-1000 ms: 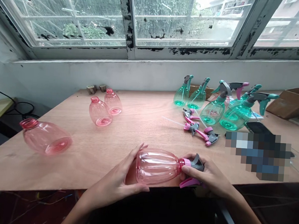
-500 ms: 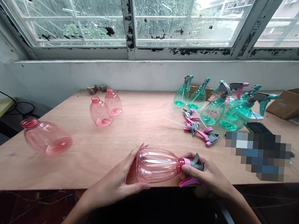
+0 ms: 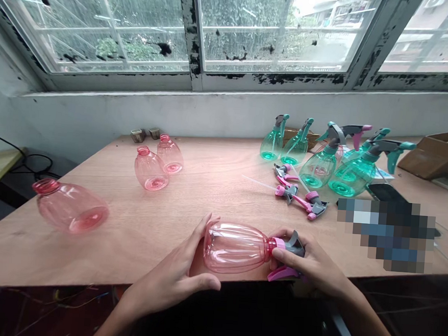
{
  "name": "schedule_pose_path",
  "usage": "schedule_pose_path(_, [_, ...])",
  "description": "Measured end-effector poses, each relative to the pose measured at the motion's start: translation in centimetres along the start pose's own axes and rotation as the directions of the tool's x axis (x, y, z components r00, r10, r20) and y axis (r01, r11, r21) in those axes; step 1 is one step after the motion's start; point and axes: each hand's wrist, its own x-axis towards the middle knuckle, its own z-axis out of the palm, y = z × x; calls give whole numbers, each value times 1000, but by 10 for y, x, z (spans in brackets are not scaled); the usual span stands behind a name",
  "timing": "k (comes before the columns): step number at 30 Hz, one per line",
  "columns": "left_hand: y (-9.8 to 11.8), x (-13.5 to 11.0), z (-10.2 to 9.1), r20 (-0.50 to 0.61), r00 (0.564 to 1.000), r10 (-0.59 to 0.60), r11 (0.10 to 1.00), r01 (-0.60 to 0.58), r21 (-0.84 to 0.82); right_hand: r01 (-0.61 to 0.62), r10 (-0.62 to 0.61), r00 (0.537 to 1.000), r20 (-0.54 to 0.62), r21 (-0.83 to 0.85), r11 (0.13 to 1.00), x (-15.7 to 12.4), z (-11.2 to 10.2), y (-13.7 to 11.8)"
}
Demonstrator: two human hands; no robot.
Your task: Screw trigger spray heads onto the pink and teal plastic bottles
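A clear pink spray bottle lies on its side above the table's front edge, its neck pointing right. My right hand is closed around the pink collar and the grey-and-pink trigger sprayer at its neck, thumb on the collar. At the bottle's base, my left hand is spread around it, with the thumb apart from the plastic. The fingers reach behind the base; whether they touch it I cannot tell. Loose pink-and-grey trigger sprayers lie beyond my right hand.
Three pink bottles without sprayers, one tilted bottle nearest, stand at left on the wooden table. Green spray bottles stand at the back right. A dark phone, a blurred patch and a cardboard box are at right.
My left thumb has come away from the bottle's side and moved slightly down. My right hand keeps its grip at the collar; the bottle has barely moved.
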Motion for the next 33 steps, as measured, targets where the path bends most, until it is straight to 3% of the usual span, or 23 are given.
schedule_pose_path(6, [3,0,-2,-5,1000,-30,999,30,19,11,-11,1000,-1,-6,1000,0,0,-1])
schedule_pose_path(15, [2,-1,2,-42,999,28,997,-25,79,40,-40,999,2,-4,999,0,-1,1])
schedule_pose_path(25, [1,1,0,-13,999,-45,993,46,112,35,-35,999,0,-21,999,0,1,-3])
schedule_pose_path(33, [2,0,3,-82,996,29,996,-21,89,26,-26,1000,-8,-11,1000,0,1,-3])
